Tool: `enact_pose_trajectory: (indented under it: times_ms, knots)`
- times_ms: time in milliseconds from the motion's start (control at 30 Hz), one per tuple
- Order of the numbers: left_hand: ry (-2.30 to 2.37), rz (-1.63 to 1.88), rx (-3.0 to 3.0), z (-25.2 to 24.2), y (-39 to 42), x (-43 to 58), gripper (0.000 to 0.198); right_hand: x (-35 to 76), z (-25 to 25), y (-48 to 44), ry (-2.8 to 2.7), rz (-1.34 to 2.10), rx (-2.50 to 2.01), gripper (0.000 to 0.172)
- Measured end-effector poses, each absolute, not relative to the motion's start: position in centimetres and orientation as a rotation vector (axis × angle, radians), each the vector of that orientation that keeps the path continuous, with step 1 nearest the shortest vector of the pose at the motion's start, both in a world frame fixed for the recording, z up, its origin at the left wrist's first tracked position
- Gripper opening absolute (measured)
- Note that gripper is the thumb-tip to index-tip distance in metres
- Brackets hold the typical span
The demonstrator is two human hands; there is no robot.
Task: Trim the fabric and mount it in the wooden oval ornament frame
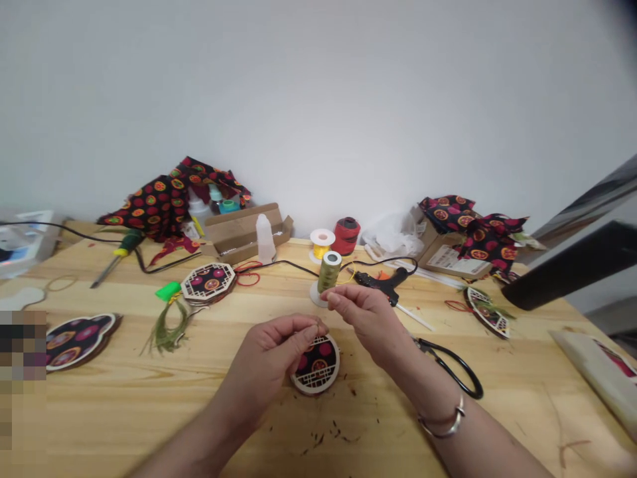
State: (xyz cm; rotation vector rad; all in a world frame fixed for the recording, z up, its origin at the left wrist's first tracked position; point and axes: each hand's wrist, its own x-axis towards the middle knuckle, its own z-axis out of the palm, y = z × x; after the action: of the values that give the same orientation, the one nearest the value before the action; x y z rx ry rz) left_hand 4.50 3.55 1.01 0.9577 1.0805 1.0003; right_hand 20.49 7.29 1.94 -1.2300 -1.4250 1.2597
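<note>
My left hand (279,358) is closed in a pinch above the upper edge of a round ornament (316,368) with a pale lattice frame over dark patterned fabric. Whatever lies between its fingertips is too small to make out. My right hand (368,322), also pinched, is raised just in front of a spool of olive-green thread (329,272). Any fine strand in its fingers cannot be seen clearly. The ornament lies flat on the wooden table, partly covered by my left fingers. Beside my right forearm are black-handled scissors (460,368).
A glue gun (383,284) and yellow thread spool (322,247) stand behind my hands. Leftward lie an octagonal ornament (209,282), a green tassel (169,325), a screwdriver (117,255) and an open cardboard box (239,232). A black post (572,265) slants in at right.
</note>
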Motion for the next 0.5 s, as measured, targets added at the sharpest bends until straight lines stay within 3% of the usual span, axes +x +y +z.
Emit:
enact_pose_trajectory:
  times_ms: [500]
  knots:
    - [1.103,1.004,0.936,1.28,3.76,5.04,0.023,20.92,2.06,7.42,-1.392,1.258,-1.21,0.013]
